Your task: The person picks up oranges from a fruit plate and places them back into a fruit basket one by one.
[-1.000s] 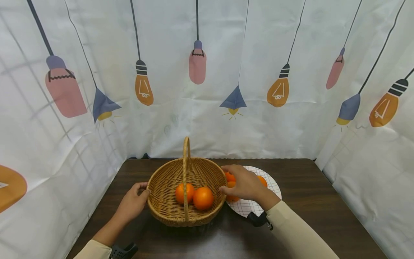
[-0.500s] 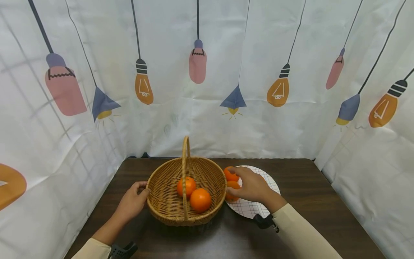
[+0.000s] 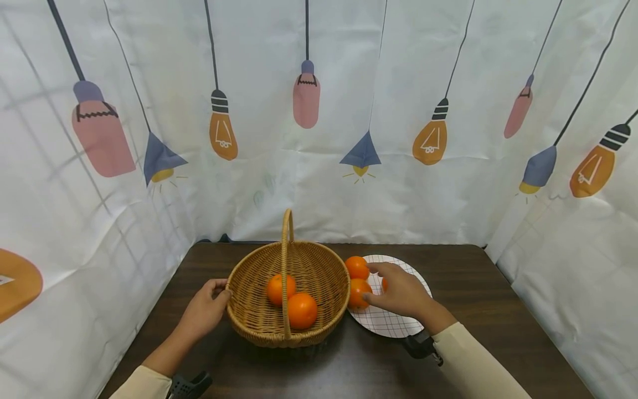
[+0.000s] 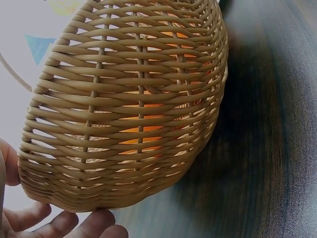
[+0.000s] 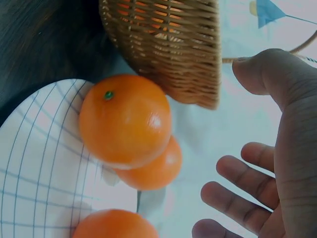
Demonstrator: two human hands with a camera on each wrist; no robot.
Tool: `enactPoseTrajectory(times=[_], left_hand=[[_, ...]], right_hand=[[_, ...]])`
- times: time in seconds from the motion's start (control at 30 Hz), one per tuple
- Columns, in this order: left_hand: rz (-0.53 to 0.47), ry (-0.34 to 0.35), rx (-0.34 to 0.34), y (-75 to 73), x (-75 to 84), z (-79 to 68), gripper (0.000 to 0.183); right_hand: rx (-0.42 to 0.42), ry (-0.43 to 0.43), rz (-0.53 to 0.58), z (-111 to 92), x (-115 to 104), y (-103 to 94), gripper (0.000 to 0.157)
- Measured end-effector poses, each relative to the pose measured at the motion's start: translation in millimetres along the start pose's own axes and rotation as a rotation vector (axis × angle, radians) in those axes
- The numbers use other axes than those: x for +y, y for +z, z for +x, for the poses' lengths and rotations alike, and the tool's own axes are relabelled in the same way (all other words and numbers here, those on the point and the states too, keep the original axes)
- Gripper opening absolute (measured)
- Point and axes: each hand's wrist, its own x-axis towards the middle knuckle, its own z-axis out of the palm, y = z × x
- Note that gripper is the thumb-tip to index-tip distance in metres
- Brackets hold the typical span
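Note:
A wicker basket [image 3: 255,310] with a tall arched handle stands on the table, holding two oranges [image 3: 302,311]. My left hand [image 3: 203,311] pinches its left rim; in the left wrist view the fingers [image 4: 96,223] bend around the weave. Over the plate [image 3: 386,327] hovers my right hand [image 3: 401,291], thumb and fingers spread and holding nothing. Two oranges [image 3: 358,292] sit at the plate's left side, touching or close to the basket. A third orange [image 5: 116,225] lies mostly hidden beneath the right hand in the head view.
Dark wooden table [image 3: 488,310] extends to the right of the plate and in front of the basket. A white curtain [image 3: 319,194] printed with lamps hangs behind the table and along both sides.
My right hand has drawn back to the right, away from the basket's rim. Inside the basket, the front orange has rolled a little left. The left hand keeps its hold.

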Motion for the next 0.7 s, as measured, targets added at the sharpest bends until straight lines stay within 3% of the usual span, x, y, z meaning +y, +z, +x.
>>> enactPoseTrajectory(times=[0.3, 0.7], left_hand=[[0.019, 0.0, 0.003, -1.0, 1.2, -0.1, 0.051], [0.006, -0.008, 0.002, -0.5, 2.0, -0.5, 0.05]], right_hand=[[0.0, 0.021, 0.004, -9, 17, -2.4, 0.074], [0.001, 0.115, -0.017, -20, 38, -7.3, 0.078]])
